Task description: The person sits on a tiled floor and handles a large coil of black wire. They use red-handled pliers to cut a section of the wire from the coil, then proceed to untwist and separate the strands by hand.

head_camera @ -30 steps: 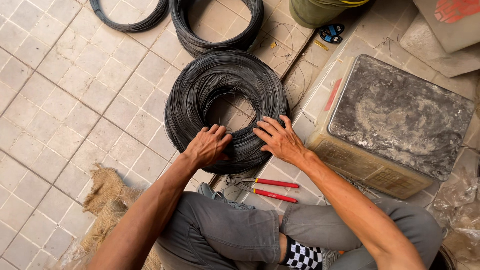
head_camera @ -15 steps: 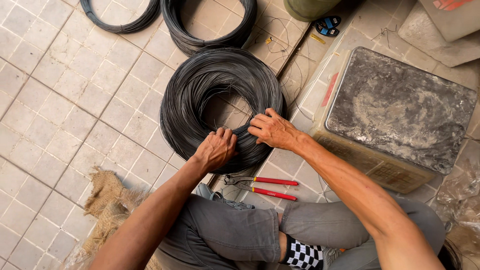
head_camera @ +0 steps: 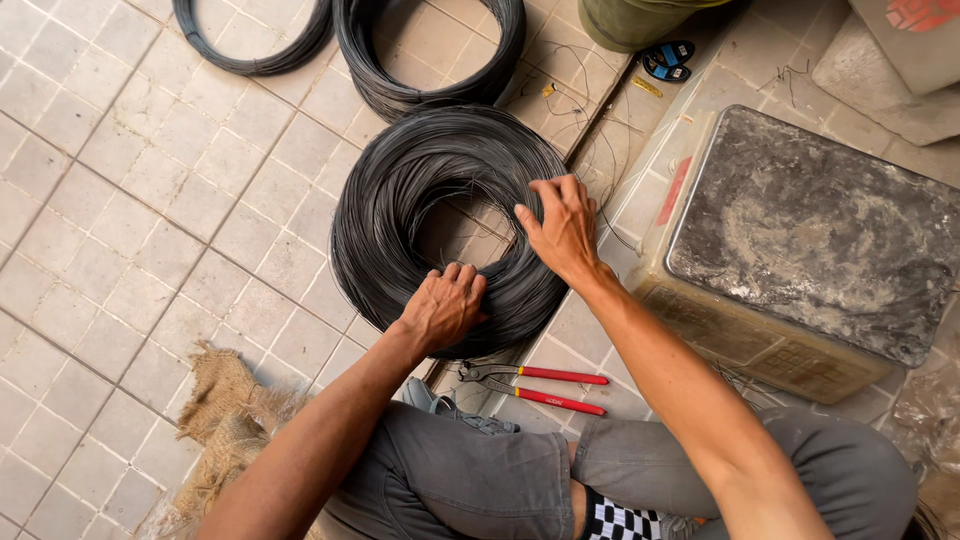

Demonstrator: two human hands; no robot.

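Note:
A thick coil of dark steel wire [head_camera: 400,190] lies flat on the tiled floor in front of me. My left hand [head_camera: 445,305] grips the near side of the coil, fingers curled over the strands. My right hand [head_camera: 560,228] rests on the coil's right inner edge, fingers pressed into the wire. Red-handled pincers [head_camera: 540,385] lie on the floor just below the coil, between my hands and my knees.
Two more wire coils [head_camera: 440,60] [head_camera: 255,45] lie farther away. A metal-topped box [head_camera: 800,240] stands to the right. Burlap sacking [head_camera: 225,420] lies at lower left. Loose wire bits and a blue sandal [head_camera: 668,60] sit near the top.
My right hand has slid up along the coil's right side toward its inner edge. My left hand stays clamped on the near side. The view shifted slightly.

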